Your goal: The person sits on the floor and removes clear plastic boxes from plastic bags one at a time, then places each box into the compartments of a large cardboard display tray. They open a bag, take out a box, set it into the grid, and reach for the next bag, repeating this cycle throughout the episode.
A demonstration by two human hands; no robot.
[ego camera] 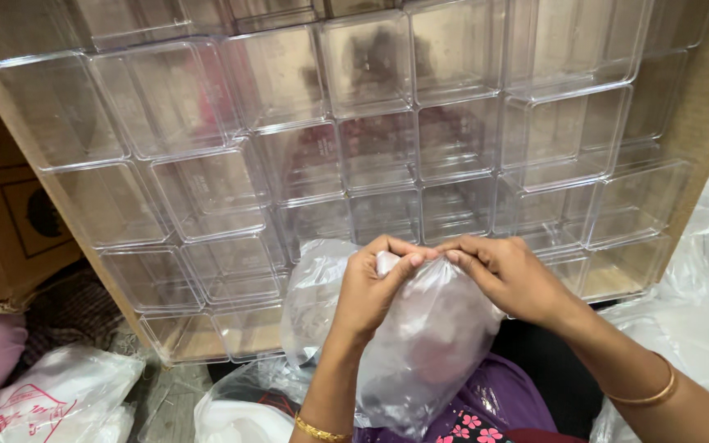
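We have a single view, taken from a camera worn on the person's head. It faces forward and downward, over the forearms, toward a cardboard carton (703, 123) packed with clear plastic boxes (371, 148) that fills the upper frame. The view is close: the left hand (368, 287) and right hand (512, 277) meet near the centre, well within arm's reach. The lower edge takes in the person's lap. No second view exists, so nothing is shared.
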